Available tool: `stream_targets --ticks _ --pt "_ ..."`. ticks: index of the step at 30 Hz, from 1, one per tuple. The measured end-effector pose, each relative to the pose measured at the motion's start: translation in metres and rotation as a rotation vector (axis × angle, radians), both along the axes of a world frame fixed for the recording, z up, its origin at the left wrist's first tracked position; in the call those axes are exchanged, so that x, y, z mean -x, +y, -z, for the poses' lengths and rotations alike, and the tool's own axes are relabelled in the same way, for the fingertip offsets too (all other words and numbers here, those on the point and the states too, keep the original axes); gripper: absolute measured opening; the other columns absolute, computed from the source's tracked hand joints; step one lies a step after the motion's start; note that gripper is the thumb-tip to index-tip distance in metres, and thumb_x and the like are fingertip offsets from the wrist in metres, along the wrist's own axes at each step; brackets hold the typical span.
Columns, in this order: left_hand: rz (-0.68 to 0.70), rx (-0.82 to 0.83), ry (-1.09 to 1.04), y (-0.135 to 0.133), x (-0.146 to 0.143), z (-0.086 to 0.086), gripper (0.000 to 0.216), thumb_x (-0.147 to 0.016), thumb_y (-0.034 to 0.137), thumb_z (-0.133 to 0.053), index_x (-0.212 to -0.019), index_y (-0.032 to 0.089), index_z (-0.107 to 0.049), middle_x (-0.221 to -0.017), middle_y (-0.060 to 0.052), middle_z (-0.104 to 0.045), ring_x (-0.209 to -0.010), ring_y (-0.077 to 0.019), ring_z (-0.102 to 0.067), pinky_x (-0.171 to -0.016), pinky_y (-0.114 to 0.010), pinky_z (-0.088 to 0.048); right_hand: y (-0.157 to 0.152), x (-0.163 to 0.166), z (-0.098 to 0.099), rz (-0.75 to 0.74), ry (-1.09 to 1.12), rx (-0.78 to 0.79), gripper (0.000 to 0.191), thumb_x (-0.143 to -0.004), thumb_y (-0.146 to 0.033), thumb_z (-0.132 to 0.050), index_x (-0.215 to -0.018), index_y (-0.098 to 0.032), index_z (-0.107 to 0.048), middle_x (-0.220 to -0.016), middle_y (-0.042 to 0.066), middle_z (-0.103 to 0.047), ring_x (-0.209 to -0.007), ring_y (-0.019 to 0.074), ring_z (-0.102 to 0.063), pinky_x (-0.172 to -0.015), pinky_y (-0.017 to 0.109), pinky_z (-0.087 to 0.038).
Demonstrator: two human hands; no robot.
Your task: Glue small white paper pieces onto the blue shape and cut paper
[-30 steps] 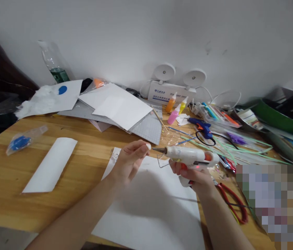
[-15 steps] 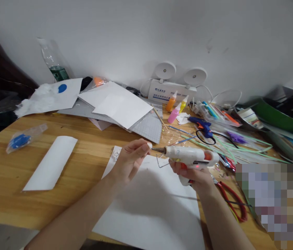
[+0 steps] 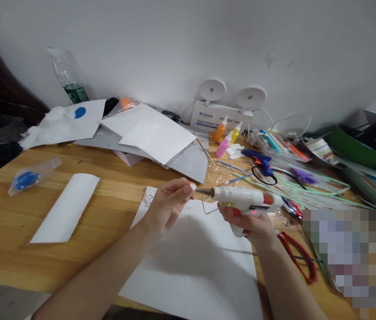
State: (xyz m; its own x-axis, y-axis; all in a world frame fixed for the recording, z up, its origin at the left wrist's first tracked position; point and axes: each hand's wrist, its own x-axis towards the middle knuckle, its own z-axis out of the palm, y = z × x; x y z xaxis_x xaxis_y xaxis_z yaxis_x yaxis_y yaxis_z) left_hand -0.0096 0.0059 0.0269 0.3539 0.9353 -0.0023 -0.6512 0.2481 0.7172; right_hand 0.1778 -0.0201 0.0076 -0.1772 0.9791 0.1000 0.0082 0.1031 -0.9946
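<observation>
Left hand (image 3: 165, 208) pinches its fingers (image 3: 185, 190) together; right hand (image 3: 249, 222) curls closed.

white plastic glue gun (image 3: 244, 200) above large white paper sheet (image 3: 194, 266), near centre of wooden table (image 3: 114, 186). narrow white paper strip (image 3: 66, 209) left of sheet, red-handled pliers (image 3: 303, 254) right. stack of white card sheets (image 3: 154, 133) far centre, blue glue gun (image 3: 257, 159) right of it.

Back wall: we see a clear plastic bottle (image 3: 69, 80) and a white twin-lamp unit (image 3: 221, 116) against it.
Table (image 3: 114, 195) left: a white paper strip (image 3: 66, 208) lies flat, with a clear bag (image 3: 27, 178) holding something blue near it.
Middle back: white sheets (image 3: 154, 135) piled over a grey gridded mat (image 3: 191, 164).
Right side: we count three small bottles (image 3: 224, 146), orange, yellow and pink. Near them are a blue glue gun (image 3: 259, 161), pale green sticks (image 3: 308, 189) and red-handled cutters (image 3: 296, 260).
</observation>
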Motion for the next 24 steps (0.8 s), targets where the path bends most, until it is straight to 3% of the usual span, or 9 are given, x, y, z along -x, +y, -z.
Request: stream_targets --ticks 5,24 --pt "0.013 -0.001 -0.039 -0.0008 0.0004 0.0018 0.002 -0.066 0.021 -0.066 -0.065 0.020 -0.066 -0.057 0.005 -0.045 -0.058 -0.0052 -0.042 -0.067 -0.022 -0.035 -0.0008 -0.0032 0.0046 -0.046 0.140 0.108 0.018 -0.056 -0.029 -0.062 -0.049 -0.018 -0.050 -0.047 -0.002 -0.041 -0.050 0.0127 -0.037 -0.048 0.027 -0.030" --pt "0.036 -0.008 -0.025 -0.0010 0.0006 0.0021 0.004 -0.066 0.022 -0.066 -0.063 0.020 -0.066 -0.057 0.004 -0.045 -0.058 -0.0061 -0.042 -0.068 -0.023 -0.035 -0.0007 -0.0016 -0.0031 -0.097 0.160 0.059 0.016 -0.057 -0.027 -0.060 -0.049 -0.018 -0.050 -0.046 -0.002 -0.041 -0.050 0.0136 -0.038 -0.048 0.027 -0.028"
